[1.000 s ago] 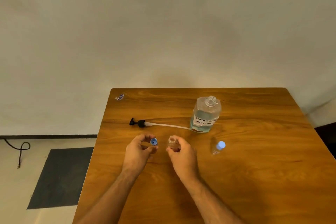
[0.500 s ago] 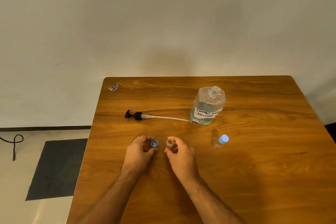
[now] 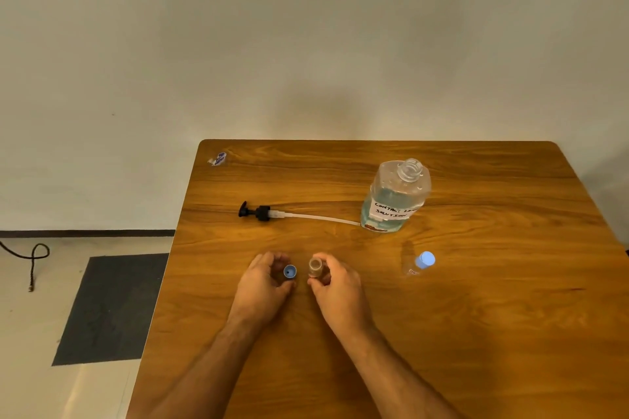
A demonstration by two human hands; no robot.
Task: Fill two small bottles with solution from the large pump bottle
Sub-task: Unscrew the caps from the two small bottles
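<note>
My right hand (image 3: 335,286) grips a small clear uncapped bottle (image 3: 315,267), upright on the wooden table (image 3: 476,333). My left hand (image 3: 263,286) pinches its blue cap (image 3: 290,271), open side up, low over the table just left of the bottle. The large clear bottle (image 3: 394,197) with a handwritten label stands open at the back, partly filled with liquid. Its black pump head with a white tube (image 3: 265,213) lies on the table to the left of it. A second small bottle with a blue cap (image 3: 422,263) stands to the right of my hands.
A small wrapper-like scrap (image 3: 218,158) lies at the table's far left corner. Left of the table, a dark mat (image 3: 109,306) and a black cable (image 3: 34,258) are on the floor. A plain wall stands behind.
Both hands have lowered toward the table, with the cap and the small bottle still in them. The view has tilted, so everything sits a little higher in frame.
</note>
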